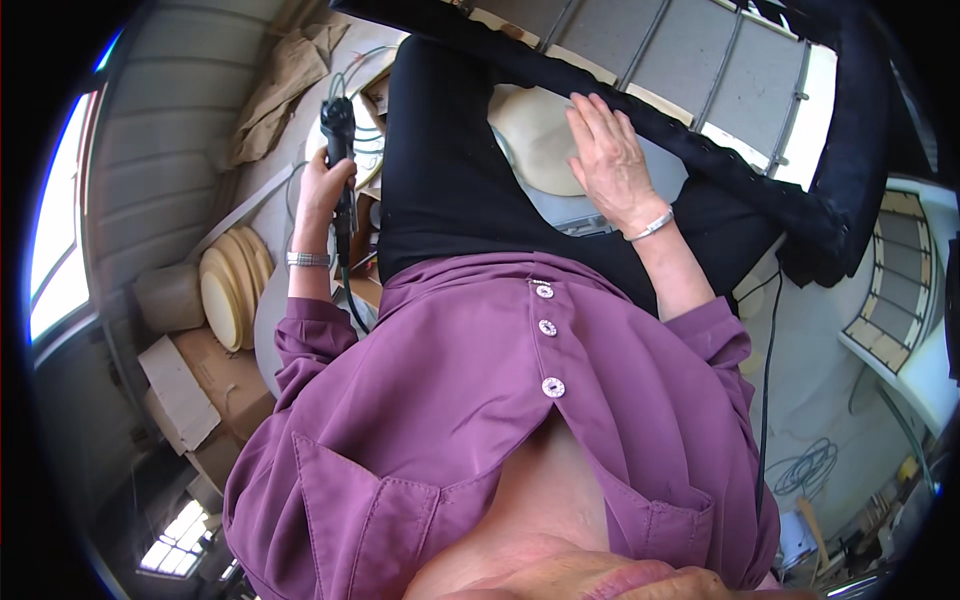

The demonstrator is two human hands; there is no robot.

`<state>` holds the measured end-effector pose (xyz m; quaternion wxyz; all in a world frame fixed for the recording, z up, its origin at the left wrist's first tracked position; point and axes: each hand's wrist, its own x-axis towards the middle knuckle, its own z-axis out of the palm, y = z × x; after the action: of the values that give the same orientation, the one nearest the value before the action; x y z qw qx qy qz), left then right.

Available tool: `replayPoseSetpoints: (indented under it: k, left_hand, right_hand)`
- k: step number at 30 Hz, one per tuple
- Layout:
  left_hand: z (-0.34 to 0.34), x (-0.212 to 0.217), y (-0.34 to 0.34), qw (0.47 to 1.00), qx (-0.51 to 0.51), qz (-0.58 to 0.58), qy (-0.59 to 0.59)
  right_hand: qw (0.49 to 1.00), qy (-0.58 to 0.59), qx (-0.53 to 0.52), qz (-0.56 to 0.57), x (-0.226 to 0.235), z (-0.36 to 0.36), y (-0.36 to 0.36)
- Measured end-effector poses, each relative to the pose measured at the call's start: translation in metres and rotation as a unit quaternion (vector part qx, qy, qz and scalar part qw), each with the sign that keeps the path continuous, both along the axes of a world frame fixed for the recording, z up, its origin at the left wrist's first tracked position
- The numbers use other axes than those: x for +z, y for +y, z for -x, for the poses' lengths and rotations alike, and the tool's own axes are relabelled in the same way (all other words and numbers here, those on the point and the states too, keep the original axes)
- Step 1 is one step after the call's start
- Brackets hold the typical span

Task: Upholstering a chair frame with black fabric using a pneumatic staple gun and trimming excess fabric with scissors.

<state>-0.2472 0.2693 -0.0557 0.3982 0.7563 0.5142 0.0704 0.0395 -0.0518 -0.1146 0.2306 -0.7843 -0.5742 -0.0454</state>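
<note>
At the upper left, my left hand [322,187] is closed around the grip of a black hand tool [338,122] that looks like an air staple gun. The tool points up, and a thin hose runs down from its lower end. My right hand [612,165] has its fingers stretched out, the tips against the black fabric edge [560,75] of a seat frame. This frame lies across my knees at the top, with wire springs [645,45] spanning a grey sheet. Between my legs a round cream pad [535,130] shows below the frame.
Round cream discs [228,285] stand stacked on the left, above cardboard boxes [225,380]. Brown paper [285,90] lies at the upper left. Another sprung frame [890,280] is at the right. A coiled hose [805,465] lies on the floor, and a black cord [770,390] hangs beside me.
</note>
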Motion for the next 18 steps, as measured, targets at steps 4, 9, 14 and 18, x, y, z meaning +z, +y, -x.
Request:
replayPoseSetpoints:
  k: [4,9,14,18]
  left_hand:
    - [0.009,-0.062,-0.011,0.994,0.024,0.103,0.009]
    - [0.039,-0.169,-0.001,0.988,-0.061,0.131,-0.048]
    - [0.016,-0.245,0.029,0.970,-0.187,0.102,-0.117]
    - [-0.011,-0.285,0.041,0.949,-0.175,0.190,-0.180]
  right_hand:
    - [0.991,-0.052,-0.032,0.117,0.010,-0.021,-0.055]
    - [0.991,-0.066,-0.074,0.089,0.036,-0.057,-0.084]
    - [0.974,-0.094,-0.187,-0.083,0.106,-0.078,-0.121]
    - [0.922,-0.243,-0.298,-0.036,0.172,-0.086,-0.172]
